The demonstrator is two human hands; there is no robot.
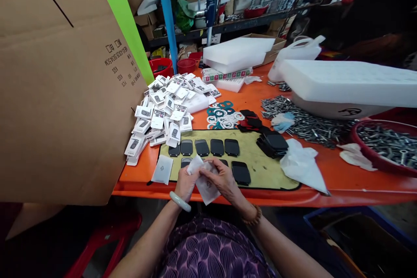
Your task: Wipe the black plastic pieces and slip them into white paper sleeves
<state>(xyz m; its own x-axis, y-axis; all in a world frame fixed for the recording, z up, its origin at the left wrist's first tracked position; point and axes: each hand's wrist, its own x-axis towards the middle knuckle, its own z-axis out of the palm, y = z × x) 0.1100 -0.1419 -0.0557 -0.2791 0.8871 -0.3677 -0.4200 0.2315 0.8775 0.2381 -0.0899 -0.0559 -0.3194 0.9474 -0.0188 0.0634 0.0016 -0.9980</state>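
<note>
Both my hands hold a small frosted plastic bag point(208, 189) over the front edge of the yellow mat point(260, 173). My left hand point(187, 182) pinches its upper left part, and my right hand point(223, 180) grips the upper right with thumb and fingers. Whether anything is inside the bag, I cannot tell. Behind my hands, flat black rounded devices point(202, 147) lie in two rows, the nearer row partly hidden by my fingers. One black device point(241, 173) lies just right of my right hand. Another frosted bag point(162, 169) rests flat at the mat's left corner.
A big cardboard box point(65, 95) blocks the left side. Beyond the mat lie a heap of small white boxes point(172, 104), ring-shaped cards point(224, 115) and a black stack point(273, 142). Metal parts point(302, 121) and a red basin point(384, 156) stand right, beside white plastic point(301, 163).
</note>
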